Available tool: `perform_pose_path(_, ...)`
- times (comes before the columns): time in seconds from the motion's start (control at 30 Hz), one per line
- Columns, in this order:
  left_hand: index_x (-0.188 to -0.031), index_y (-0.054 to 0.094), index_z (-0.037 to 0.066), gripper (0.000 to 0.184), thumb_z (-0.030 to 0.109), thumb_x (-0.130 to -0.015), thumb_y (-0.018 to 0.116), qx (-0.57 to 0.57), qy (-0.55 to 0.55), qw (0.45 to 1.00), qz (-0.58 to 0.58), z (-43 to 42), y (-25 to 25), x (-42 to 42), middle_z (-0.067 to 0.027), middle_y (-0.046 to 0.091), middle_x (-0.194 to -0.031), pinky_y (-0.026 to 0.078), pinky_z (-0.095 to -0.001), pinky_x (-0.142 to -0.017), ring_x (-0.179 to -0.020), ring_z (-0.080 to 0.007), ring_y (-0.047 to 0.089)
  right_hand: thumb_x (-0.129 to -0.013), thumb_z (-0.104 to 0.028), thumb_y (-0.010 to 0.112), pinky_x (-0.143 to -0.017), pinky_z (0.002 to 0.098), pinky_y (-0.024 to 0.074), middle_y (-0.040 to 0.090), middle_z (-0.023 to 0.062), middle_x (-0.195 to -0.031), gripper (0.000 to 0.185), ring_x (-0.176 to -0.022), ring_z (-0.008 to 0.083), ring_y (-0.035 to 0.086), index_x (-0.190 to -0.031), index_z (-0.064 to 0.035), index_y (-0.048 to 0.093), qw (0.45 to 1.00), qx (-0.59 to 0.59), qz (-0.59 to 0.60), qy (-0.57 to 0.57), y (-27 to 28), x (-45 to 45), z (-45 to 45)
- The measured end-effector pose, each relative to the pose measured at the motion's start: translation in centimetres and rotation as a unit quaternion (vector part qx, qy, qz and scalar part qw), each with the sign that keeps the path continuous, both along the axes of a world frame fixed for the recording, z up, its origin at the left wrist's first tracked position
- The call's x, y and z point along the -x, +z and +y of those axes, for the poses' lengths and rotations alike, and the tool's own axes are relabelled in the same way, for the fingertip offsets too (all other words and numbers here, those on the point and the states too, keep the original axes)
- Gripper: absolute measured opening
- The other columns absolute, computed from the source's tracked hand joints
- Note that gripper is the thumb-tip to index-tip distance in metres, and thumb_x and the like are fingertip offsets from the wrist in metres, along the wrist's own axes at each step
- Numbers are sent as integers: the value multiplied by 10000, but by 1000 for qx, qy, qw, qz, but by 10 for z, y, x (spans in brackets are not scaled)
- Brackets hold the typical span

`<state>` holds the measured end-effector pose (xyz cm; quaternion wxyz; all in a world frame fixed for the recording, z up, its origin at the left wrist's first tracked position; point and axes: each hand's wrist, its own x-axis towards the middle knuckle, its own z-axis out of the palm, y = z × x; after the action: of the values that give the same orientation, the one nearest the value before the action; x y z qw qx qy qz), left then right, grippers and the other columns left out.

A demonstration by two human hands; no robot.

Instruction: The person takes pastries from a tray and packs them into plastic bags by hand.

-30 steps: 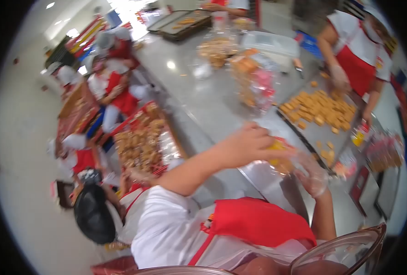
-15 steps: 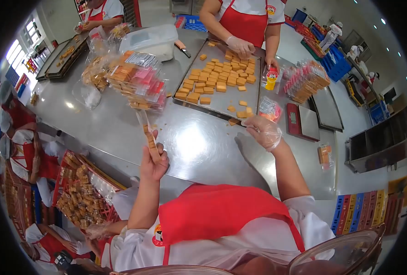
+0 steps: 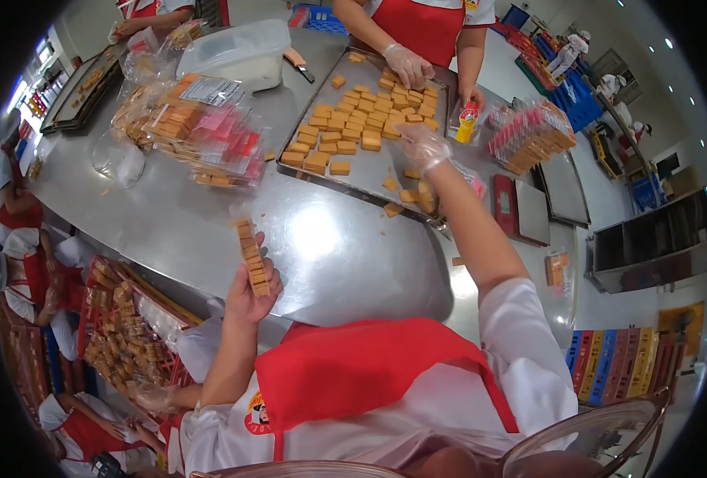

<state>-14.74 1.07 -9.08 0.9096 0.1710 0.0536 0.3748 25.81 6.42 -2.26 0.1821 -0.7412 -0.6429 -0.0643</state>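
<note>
My bare left hand [image 3: 250,301] is closed around a narrow clear bag of stacked biscuits [image 3: 251,256], held upright over the near table edge. The bag's upper end stands loose above the stack. My right hand [image 3: 426,148], in a clear plastic glove, reaches over the metal baking tray [image 3: 313,177]. Its fingertips are pinched at a biscuit [image 3: 401,127] at the near right side of the spread of golden rectangular biscuits [image 3: 353,119]. A few loose pieces [image 3: 409,195] lie in the tray's near right corner, below my right wrist.
Across the table, a co-worker's gloved hand [image 3: 407,65] is over the same tray. Filled packs [image 3: 210,131] are piled at left, beside a plastic tub [image 3: 238,56] and a knife [image 3: 299,65]. On the right are a red scale [image 3: 520,209] and more packs [image 3: 532,137].
My right hand has moved from the tray's near right corner forward and inward to the biscuits. The left hand's bag now shows its biscuit stack face-on. The whole view has shifted slightly.
</note>
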Motion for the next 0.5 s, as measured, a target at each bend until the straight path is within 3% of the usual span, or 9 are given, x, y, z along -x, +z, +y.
perform_pose_path(0.1,-1345,195,134,655,379,-833,523,-11,16,1000,7,2,-3,1,-54,472,-778,382,-271,-569,-637,-152,455,-780,-221,487,-722,374,440,573,124,-883,186,-842,293,543,-862,-114,615,995,84,-50,-31,6,10,21)
perform_pose_path(0.2,-1346,192,132,682,375,-818,549,-7,35,999,27,1,-3,3,-55,473,-773,386,-264,-561,-640,-153,463,-767,-224,510,-712,362,443,555,130,-869,163,-856,280,541,-809,-102,610,989,94,-97,-52,-7,13,25)
perform_pose_path(0.33,-1346,190,125,709,367,-801,576,-15,39,999,10,1,0,3,-57,475,-759,383,-252,-538,-625,-147,462,-738,-214,560,-705,353,449,569,131,-896,146,-856,271,553,-806,-94,608,998,14,-66,20,-23,6,15)
perform_pose_path(0.5,-1340,206,114,729,360,-781,603,-13,49,999,19,1,0,1,-48,475,-734,371,-237,-523,-596,-133,445,-717,-209,591,-683,357,455,597,139,-860,189,-779,294,570,-838,-64,600,998,56,-12,24,-13,-6,30)
